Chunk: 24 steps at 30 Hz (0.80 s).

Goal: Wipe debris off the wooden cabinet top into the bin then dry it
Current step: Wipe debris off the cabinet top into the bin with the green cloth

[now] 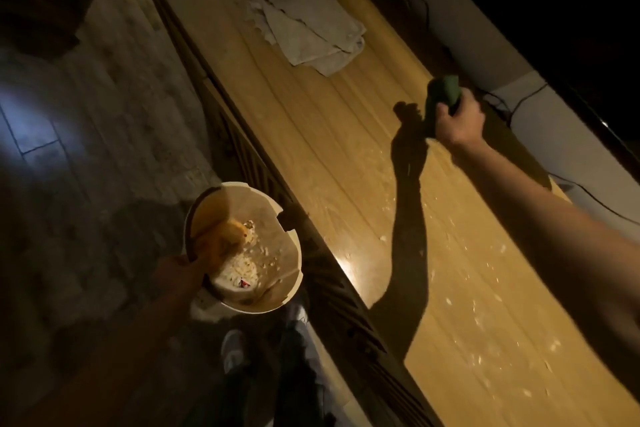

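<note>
Head view, nearest first: the person's shoes (232, 350) stand on the dim floor beside the cabinet's dark slatted front edge. Just ahead, the left hand (176, 270) pinches the rim of the pale bin (294, 253), held below the edge of the wooden cabinet top (311, 135); pale scraps and an orange lump lie inside it. Pale debris (478, 315) is scattered over the near part of the top, crossed by the arm's dark shadow. Farther along, the right hand (460, 118) is raised above the wood, its grip closed around a green cloth (445, 94). Beyond it a crumpled white towel (308, 24) lies flat on the top, well apart from the debris. Dark cables (415, 0) trail along the wall behind.
</note>
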Motion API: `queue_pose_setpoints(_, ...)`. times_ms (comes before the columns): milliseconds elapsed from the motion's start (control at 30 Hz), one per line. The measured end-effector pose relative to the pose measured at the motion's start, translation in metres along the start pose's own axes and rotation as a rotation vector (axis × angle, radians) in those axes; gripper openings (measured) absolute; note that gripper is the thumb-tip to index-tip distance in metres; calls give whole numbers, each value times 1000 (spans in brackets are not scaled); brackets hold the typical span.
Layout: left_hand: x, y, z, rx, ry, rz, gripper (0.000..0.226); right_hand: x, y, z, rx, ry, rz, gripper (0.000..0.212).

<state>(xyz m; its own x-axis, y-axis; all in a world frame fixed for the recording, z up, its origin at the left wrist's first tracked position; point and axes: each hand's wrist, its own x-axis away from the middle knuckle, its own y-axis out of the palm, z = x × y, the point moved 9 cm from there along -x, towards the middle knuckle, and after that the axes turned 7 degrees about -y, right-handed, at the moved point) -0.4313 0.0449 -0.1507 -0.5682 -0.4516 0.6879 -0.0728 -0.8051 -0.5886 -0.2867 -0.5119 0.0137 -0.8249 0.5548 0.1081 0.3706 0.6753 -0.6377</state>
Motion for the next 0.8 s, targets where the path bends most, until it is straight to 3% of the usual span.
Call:
queue_pose_setpoints(200, -37, -9, 20, 27, 15, 111, 42, -147, 29, -10, 479, -81, -63, 45)
queue_pose_setpoints(333, -46, -15, 30, 30, 24, 179, 51, -169, 86, -4, 603, -79, -143, 50)
queue_pose_setpoints(500, -51, -15, 30, 96, 15, 185, 55, -141, 120, -19, 699, -199, -41, 52)
queue_pose_setpoints(633, -48, -10, 24, 85, 3, 171, 57, -91, 154, -45, 730, -370, -103, 46)
queue_pose_setpoints(800, -46, -7, 22, 46, -45, 97, 51, 6, 201, -83, 575, -552, -164, 47)
